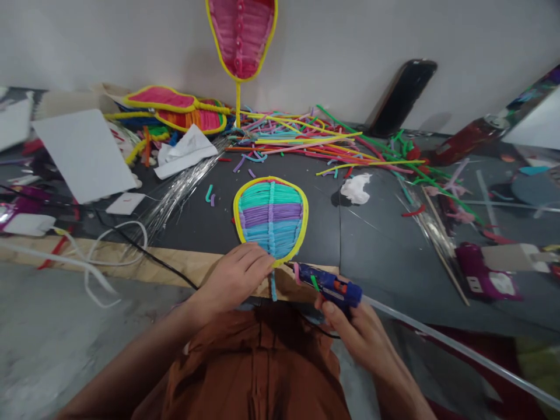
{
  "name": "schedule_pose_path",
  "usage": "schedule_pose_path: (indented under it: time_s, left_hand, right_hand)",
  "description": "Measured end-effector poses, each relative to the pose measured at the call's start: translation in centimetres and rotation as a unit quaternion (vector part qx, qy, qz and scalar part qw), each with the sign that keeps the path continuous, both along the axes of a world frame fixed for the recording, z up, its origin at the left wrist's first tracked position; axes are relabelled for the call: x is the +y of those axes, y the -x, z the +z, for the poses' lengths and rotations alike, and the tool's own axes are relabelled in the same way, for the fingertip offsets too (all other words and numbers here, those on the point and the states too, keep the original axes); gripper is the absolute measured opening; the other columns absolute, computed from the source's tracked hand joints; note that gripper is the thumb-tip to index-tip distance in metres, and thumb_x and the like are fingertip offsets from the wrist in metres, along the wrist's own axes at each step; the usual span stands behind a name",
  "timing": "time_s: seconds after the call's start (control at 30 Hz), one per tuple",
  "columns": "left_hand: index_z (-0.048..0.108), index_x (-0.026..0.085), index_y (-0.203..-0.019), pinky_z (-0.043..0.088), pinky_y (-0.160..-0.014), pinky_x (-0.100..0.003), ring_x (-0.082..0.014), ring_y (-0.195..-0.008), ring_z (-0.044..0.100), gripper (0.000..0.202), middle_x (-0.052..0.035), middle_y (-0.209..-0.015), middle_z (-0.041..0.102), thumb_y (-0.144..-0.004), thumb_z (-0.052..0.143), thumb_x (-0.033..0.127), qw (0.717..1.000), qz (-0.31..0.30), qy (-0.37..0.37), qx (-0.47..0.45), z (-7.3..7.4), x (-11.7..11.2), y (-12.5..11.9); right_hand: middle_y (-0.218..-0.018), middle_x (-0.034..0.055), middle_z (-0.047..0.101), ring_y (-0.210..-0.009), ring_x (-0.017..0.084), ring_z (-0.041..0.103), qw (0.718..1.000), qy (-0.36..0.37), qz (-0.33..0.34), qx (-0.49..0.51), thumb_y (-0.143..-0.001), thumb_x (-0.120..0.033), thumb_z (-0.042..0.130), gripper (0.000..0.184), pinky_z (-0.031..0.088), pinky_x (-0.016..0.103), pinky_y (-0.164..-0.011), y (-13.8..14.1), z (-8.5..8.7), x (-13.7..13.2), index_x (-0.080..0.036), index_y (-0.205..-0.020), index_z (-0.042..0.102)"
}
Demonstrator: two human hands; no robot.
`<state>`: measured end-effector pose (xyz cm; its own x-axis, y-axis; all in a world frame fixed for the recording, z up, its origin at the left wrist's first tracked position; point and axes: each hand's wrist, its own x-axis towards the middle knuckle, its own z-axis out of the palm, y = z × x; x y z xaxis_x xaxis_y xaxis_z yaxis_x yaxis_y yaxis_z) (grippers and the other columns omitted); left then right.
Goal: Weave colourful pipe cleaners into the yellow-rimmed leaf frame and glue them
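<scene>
A leaf shape made of pipe cleaners [286, 216] lies at the table's front edge, with a yellow rim, bands of green, purple and blue, and a blue stem pointing toward me. My left hand [238, 271] grips its lower left rim, fingers together near the stem. In my right hand [350, 324] is a blue glue gun [330, 286], its nozzle at the lower rim beside my left fingertips. A long clear glue stick [441, 335] sticks out of the gun's back.
Loose pipe cleaners [297, 137] are heaped along the wall. A pink leaf shape [240, 44] stands above them. A phone [400, 96] leans on the wall near a red can [470, 140]. Crumpled white tissue [356, 188], a white card [85, 154] and a black cable [149, 254] lie around.
</scene>
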<state>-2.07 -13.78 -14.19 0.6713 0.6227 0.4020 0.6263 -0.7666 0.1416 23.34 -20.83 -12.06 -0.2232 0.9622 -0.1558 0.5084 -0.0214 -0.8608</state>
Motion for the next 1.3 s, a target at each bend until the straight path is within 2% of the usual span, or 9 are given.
schedule_pose_path:
  time_s: [0.33,0.6,0.83,0.93,1.13,1.3]
  left_hand:
    - [0.062,0.013,-0.091,0.051,-0.094,-0.037,-0.0178,-0.088,0.062,0.012,-0.0062,-0.090,0.068,-0.091,0.050,0.012,1.000,-0.017,-0.007,-0.010,-0.2,-0.1,0.4]
    - [0.062,0.016,-0.089,0.051,-0.092,-0.037,-0.0163,-0.086,0.060,0.015,-0.0045,-0.088,0.066,-0.092,0.048,0.013,1.000,-0.022,0.014,-0.003,-0.1,0.2,0.4]
    - [0.061,0.014,-0.089,0.052,-0.090,-0.037,-0.0171,-0.085,0.059,0.013,-0.0050,-0.087,0.066,-0.091,0.049,0.012,1.000,-0.027,0.012,-0.004,0.2,0.3,0.3]
    - [0.061,0.014,-0.089,0.051,-0.091,-0.038,-0.0177,-0.086,0.059,0.014,-0.0054,-0.087,0.065,-0.092,0.048,0.012,0.999,-0.027,0.019,0.001,0.2,0.2,0.3]
    - [0.061,0.014,-0.089,0.050,-0.091,-0.037,-0.0165,-0.084,0.059,0.014,-0.0053,-0.087,0.065,-0.091,0.048,0.011,0.999,-0.032,0.010,-0.001,0.2,0.3,0.2]
    - [0.061,0.016,-0.087,0.050,-0.092,-0.037,-0.0168,-0.085,0.059,0.016,-0.0042,-0.087,0.065,-0.093,0.046,0.014,1.000,-0.021,0.012,0.007,0.1,0.2,0.2]
  right_hand:
    - [-0.062,0.0007,0.060,-0.060,0.016,0.059,0.999,-0.018,0.023,-0.022,-0.094,-0.037,0.042,0.027,0.050,0.025,-0.060,1.1,0.2,0.8,-0.021,-0.085,0.062]
    - [-0.080,0.0051,0.066,-0.069,0.017,0.062,0.998,-0.023,0.041,-0.043,-0.094,-0.035,0.041,0.030,0.051,0.024,-0.061,1.0,0.2,0.8,-0.017,-0.106,0.061]
    - [-0.082,0.0070,0.069,-0.074,0.020,0.065,0.996,-0.033,0.041,-0.067,-0.094,-0.037,0.041,0.030,0.054,0.029,-0.072,1.0,0.0,0.9,-0.016,-0.097,0.063]
    - [-0.087,0.0085,0.070,-0.077,0.021,0.067,0.996,-0.029,0.043,-0.077,-0.093,-0.038,0.042,0.032,0.054,0.031,-0.079,0.9,-0.1,1.0,-0.015,-0.102,0.062]
    - [-0.111,0.0126,0.069,-0.103,0.025,0.066,0.997,-0.026,0.036,-0.068,-0.093,-0.039,0.044,0.038,0.052,0.033,-0.089,0.8,-1.0,0.8,-0.015,-0.119,0.057]
    - [-0.116,0.0124,0.067,-0.109,0.024,0.064,0.996,-0.027,0.033,-0.078,-0.093,-0.038,0.044,0.038,0.051,0.035,-0.092,0.6,-1.4,0.5,-0.017,-0.124,0.053]
